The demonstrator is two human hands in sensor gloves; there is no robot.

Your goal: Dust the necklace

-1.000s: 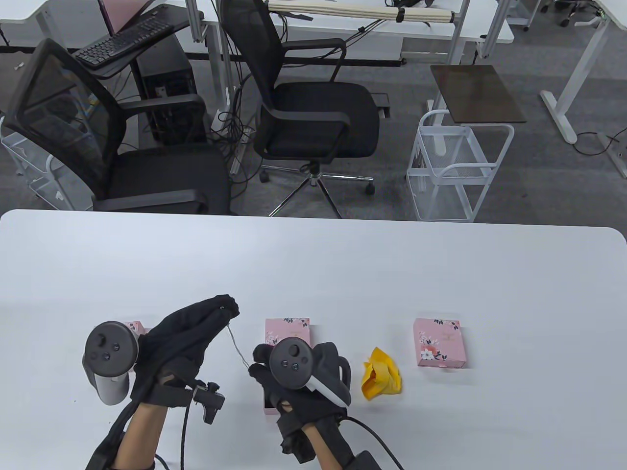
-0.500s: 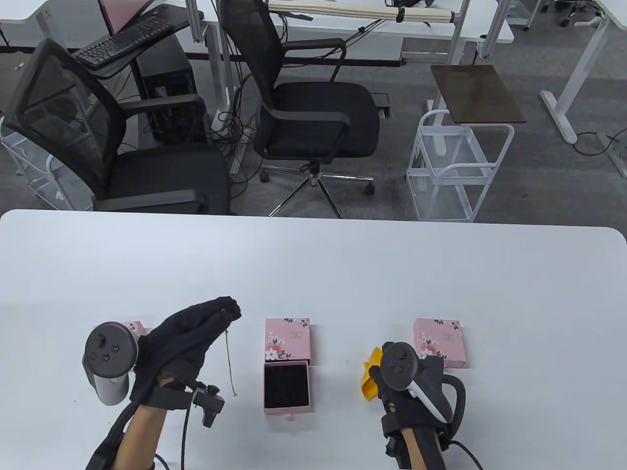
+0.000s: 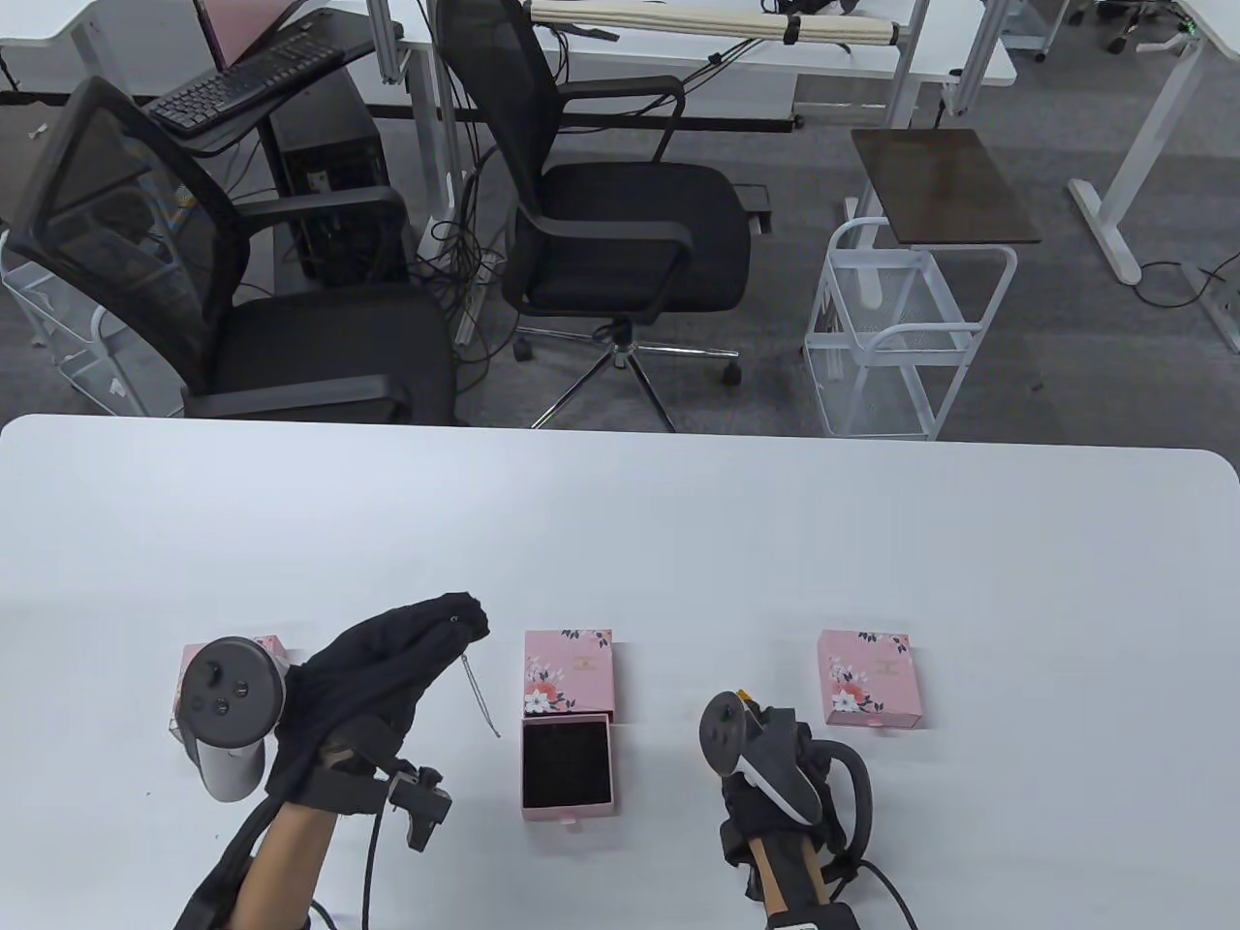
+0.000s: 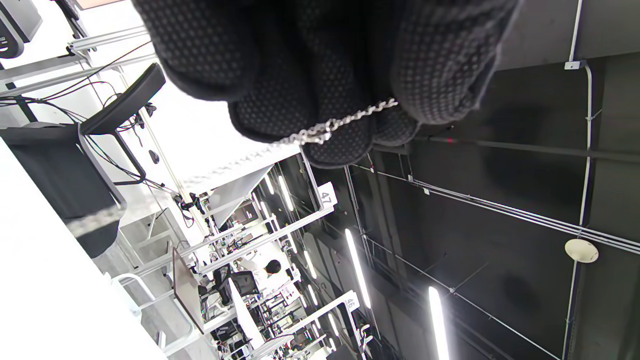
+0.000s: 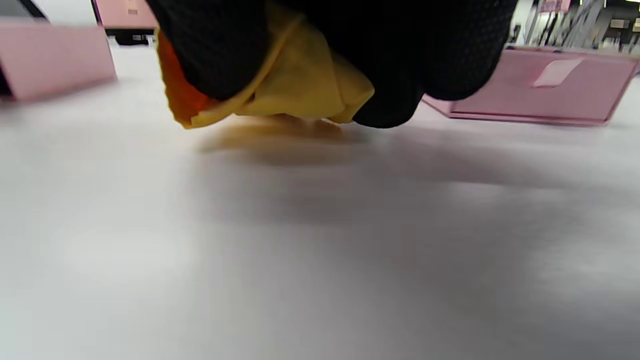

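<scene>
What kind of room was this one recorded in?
Most likely an open-plan office or lab. Behind the white table stand mesh office chairs, a desk with a keyboard, and a white wire cart; the left wrist view shows long rows of further desks under strip lights.

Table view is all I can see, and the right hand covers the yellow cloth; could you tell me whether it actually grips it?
Observer: Yes. In the right wrist view the right hand has its fingers curled round the yellow cloth, just above the table.
Operator: Thank you. Does the left hand truly pinch the necklace?
Observer: Yes. The left wrist view shows the silver necklace chain pinched between the left hand fingertips.
</scene>
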